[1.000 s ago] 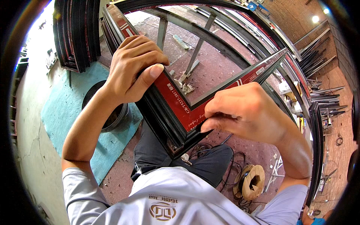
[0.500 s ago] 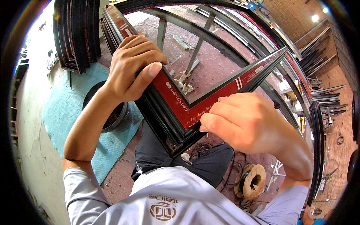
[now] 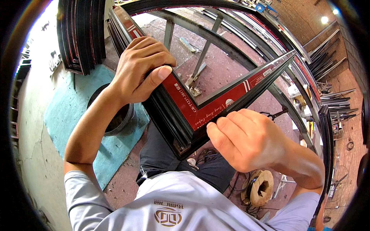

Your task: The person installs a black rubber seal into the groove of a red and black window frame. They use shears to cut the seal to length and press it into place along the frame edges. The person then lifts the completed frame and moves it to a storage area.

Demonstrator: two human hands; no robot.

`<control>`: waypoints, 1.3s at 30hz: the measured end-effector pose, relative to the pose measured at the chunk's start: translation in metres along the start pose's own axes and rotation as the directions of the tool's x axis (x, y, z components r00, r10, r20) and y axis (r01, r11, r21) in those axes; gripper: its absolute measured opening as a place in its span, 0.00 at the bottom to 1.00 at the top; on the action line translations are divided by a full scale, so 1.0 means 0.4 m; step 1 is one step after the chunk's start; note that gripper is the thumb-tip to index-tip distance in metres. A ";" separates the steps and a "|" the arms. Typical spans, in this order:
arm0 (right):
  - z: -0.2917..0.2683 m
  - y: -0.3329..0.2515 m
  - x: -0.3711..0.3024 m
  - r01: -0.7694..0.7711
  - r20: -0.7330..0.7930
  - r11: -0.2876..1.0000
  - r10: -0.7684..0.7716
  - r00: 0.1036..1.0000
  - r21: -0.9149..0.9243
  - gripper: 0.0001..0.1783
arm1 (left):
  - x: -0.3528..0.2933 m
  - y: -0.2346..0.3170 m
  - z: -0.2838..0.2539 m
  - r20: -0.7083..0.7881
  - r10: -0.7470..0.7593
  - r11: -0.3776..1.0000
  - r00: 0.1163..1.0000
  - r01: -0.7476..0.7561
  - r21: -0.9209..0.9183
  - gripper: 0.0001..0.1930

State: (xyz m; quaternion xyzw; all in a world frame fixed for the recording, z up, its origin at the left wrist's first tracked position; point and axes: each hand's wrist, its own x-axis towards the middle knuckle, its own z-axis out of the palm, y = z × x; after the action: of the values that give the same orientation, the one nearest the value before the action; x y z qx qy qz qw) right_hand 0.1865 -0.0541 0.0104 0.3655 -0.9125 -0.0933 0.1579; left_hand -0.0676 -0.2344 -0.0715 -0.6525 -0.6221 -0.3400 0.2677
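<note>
A black window or door frame (image 3: 185, 104) with red film on its face lies across my lap, one corner pointing toward me. My left hand (image 3: 142, 73) is wrapped over the frame's left side, its thumb lying on the red face. At the frame's right side, close to the corner, my right hand (image 3: 248, 140) is curled closed with thumb and fingertips against the black outer edge. Whatever its fingers pinch there is hidden.
A black bucket (image 3: 123, 119) stands on a blue mat (image 3: 115, 158) to the left. Black frames (image 3: 81, 38) are stacked behind it. A metal rack (image 3: 231, 42) lies ahead. On the floor at lower right sits a spool (image 3: 261, 186) beside loose cables.
My right hand has shifted down and slightly right, off the red face to the frame's outer edge, uncovering a printed emblem. My left hand keeps its grip.
</note>
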 end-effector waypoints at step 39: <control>0.028 0.003 0.002 0.023 -0.054 1.000 -0.022 0.998 0.019 0.19 | 0.075 0.076 -0.080 0.424 0.099 0.953 0.900 0.038 -0.302 0.36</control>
State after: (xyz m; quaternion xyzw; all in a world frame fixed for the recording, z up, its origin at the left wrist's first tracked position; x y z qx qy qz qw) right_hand 0.1810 -0.0532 0.0005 0.3797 -0.9046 -0.0761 0.1780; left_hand -0.0410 -0.2428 -0.0261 -0.7547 -0.5961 -0.2729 0.0246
